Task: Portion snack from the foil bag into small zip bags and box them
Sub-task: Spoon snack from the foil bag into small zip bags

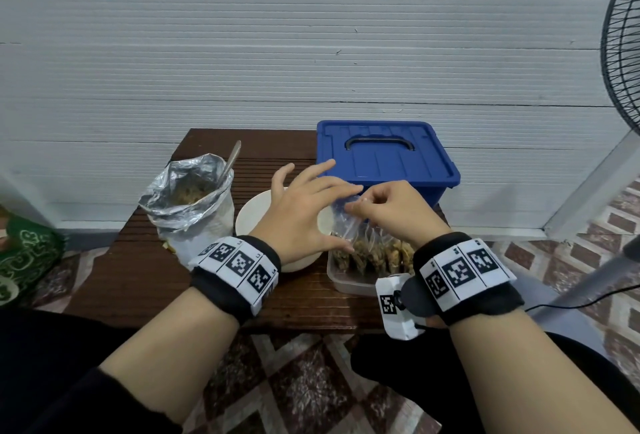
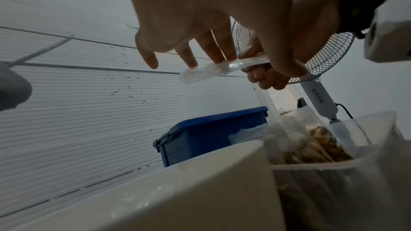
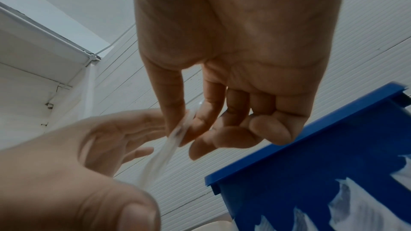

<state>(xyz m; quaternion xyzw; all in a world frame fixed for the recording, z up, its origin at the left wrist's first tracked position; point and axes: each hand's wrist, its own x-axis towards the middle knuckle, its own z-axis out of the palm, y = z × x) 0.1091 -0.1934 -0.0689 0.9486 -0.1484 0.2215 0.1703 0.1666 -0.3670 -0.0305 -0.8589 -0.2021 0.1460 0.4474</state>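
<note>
An open foil bag (image 1: 188, 205) with a spoon (image 1: 231, 159) in it stands at the table's left. My right hand (image 1: 391, 208) pinches the top of an empty clear zip bag (image 1: 346, 217) between thumb and forefinger (image 3: 184, 126); the zip bag (image 2: 206, 71) hangs over a white bowl (image 1: 252, 215). My left hand (image 1: 304, 211) is spread with straight fingers (image 2: 193, 62) that touch the bag's edge. A clear container (image 1: 341, 283) at the right front holds several filled zip bags (image 1: 374, 253). Behind it sits a blue box (image 1: 381, 156) with its lid on.
The small dark wooden table (image 1: 138, 277) stands against a white panelled wall. A standing fan (image 1: 623, 35) is at the right, its cable on the patterned floor. A green printed bag (image 1: 24, 260) lies left of the table.
</note>
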